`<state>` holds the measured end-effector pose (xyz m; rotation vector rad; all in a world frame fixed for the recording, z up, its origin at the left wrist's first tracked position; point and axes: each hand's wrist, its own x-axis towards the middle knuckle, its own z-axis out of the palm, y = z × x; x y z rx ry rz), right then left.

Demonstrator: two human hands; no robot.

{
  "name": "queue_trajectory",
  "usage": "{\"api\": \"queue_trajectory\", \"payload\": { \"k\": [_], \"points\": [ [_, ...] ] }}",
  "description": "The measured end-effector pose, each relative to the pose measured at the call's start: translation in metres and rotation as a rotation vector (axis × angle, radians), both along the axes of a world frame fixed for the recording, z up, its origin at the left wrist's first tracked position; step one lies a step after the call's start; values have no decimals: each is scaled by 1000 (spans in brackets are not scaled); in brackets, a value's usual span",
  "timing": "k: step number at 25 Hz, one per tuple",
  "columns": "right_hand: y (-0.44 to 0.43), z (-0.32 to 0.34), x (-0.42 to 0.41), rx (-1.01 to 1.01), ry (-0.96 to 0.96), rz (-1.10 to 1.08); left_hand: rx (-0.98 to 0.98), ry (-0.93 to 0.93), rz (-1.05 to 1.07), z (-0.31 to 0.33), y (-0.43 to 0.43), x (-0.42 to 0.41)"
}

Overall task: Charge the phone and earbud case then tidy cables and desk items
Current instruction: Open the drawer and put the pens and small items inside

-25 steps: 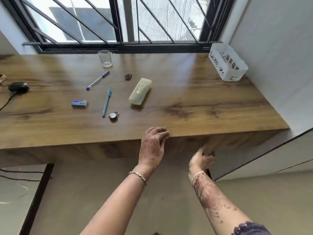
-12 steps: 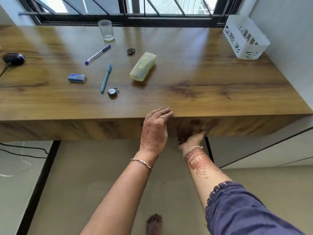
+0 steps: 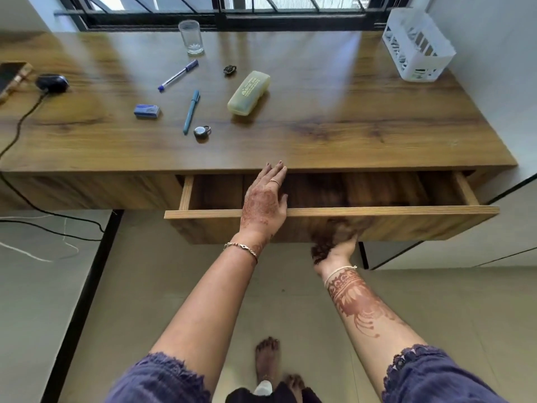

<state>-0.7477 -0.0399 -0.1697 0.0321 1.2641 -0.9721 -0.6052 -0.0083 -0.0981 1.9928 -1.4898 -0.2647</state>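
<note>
The drawer [image 3: 377, 212] under the wooden desk [image 3: 348, 117] stands pulled out, and what shows of its inside is bare and dark. My left hand [image 3: 266, 199] lies flat across the drawer's front rim, fingers apart and reaching the desk edge. My right hand [image 3: 334, 247] grips the drawer front from below, with its fingers hidden under it. A phone [image 3: 11, 78] lies at the desk's far left edge. Beside the phone is a black oval case [image 3: 52, 82] with a black cable [image 3: 17, 132] running off the desk.
On the desk lie a blue-capped pen [image 3: 178, 74], a teal pen [image 3: 191, 111], a blue eraser box [image 3: 147, 110], a round metal piece [image 3: 201, 131], a dark clip [image 3: 229, 69], a yellow case [image 3: 249, 92] and a glass [image 3: 191, 37]. A white basket [image 3: 415, 46] stands at the back right.
The drawer has slid out from under the desk, pulled by my right hand. My left hand moved from the desk edge to lie over the drawer front.
</note>
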Motion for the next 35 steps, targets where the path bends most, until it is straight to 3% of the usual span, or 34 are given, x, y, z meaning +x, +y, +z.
{"api": "queue_trajectory", "payload": {
  "k": [3, 7, 11, 13, 15, 18, 22, 28, 31, 35],
  "points": [
    [22, 21, -7, -12, 397, -106, 88, 89, 70, 0, 17, -3],
    [33, 54, -12, -378, 877, -69, 146, 109, 165, 2, 37, -14],
    [47, 55, -20, -470, 1210, 180, 247, 112, 154, 8, 49, -22],
    [55, 49, -28, -724, 1504, 357, 273, 89, 153, 12, 56, -27],
    [55, 47, -33, -907, 1663, 579, 298, 65, 151, 14, 64, -33],
    [58, 62, -31, -980, 1628, 806, 337, 70, 141, 16, 74, -39],
    [73, 80, -33, -913, 1673, 1010, 424, 108, 135, 17, 92, -47],
    [75, 91, -34, -857, 1673, 1177, 605, 273, 31, 23, 105, -43],
    [74, 96, -28, -886, 1679, 1152, 541, 443, 45, 34, 107, -41],
    [67, 108, -13, -946, 1643, 1129, 368, 364, 112, 48, 98, -29]
  ]
}}
